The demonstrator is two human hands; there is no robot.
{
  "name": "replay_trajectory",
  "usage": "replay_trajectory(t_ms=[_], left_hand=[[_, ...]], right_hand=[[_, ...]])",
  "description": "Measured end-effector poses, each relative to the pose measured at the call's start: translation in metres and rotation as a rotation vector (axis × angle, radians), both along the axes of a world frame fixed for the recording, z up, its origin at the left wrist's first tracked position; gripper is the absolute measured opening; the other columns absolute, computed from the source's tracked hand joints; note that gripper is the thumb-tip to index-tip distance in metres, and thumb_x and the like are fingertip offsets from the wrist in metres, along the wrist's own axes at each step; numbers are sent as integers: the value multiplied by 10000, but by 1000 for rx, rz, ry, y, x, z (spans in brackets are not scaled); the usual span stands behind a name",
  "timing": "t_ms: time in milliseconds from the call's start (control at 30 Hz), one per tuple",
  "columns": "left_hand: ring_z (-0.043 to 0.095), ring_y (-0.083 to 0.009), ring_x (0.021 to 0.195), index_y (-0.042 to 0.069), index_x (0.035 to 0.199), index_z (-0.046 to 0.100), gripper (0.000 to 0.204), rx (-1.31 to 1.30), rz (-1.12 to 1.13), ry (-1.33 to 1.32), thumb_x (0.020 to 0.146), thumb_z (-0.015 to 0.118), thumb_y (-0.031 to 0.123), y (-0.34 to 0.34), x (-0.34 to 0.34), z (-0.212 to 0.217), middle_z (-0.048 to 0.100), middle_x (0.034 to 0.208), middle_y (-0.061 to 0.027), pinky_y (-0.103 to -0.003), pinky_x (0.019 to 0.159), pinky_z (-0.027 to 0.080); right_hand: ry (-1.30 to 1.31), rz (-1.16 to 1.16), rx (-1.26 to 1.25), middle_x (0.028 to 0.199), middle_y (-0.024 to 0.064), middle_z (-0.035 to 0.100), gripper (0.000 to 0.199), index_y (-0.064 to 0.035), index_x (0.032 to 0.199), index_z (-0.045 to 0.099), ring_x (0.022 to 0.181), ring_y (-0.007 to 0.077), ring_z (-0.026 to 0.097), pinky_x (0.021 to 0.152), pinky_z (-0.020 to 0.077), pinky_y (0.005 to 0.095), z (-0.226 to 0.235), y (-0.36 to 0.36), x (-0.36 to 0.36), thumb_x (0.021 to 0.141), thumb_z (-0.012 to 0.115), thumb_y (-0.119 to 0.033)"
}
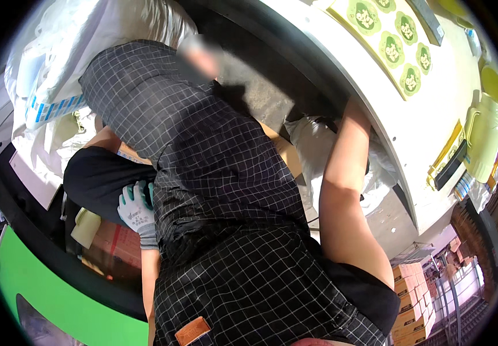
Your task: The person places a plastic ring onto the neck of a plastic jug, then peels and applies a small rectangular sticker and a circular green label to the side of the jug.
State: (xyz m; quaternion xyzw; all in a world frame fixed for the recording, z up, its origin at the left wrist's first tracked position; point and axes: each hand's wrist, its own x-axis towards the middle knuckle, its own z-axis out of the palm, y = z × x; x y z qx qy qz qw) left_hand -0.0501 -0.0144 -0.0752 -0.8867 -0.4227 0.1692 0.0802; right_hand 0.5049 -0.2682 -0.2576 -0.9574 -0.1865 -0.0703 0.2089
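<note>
My left hand [136,209], in a white knit glove with green fingertips, lies on the black shorts [96,181] over my leg, beside the black checked apron [226,150]. Its fingers are stretched over the cloth and nothing shows in them. My bare right forearm [344,161] reaches up and goes under the edge of the white table [341,52]. The tabletop hides my right hand, so its fingers and anything in them cannot be seen. Next to that forearm hangs a white plastic bag [312,144].
A sheet of round green stickers [393,49] lies on the table. A pale green jug [482,138] stands at its right side. Large white sacks [128,23] fill the upper left. A pale green container [85,228] sits low left, above a green panel [58,288]. Cartons [413,303] are stacked lower right.
</note>
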Motion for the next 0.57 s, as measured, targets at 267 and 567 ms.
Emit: replay_trajectory(t_ms=[267, 567], left_hand=[[640, -265, 888, 218, 1085, 738, 229, 136, 9, -132, 961, 708, 408, -19, -6, 2, 654, 1009, -24, -439, 708, 484], [647, -246, 908, 212, 1103, 741, 262, 112, -81, -268, 933, 745, 410, -9, 0, -14, 668, 1077, -17, -459, 702, 466]], right_hand=[[126, -10, 281, 1284, 181, 709, 253, -84, 1215, 732, 1244, 338, 659, 1051, 505, 424, 24, 12, -20, 972, 675, -123], [542, 390, 363, 1298, 193, 712, 280, -89, 1242, 732, 1288, 322, 661, 1096, 487, 392, 27, 48, -136, 965, 730, -126]])
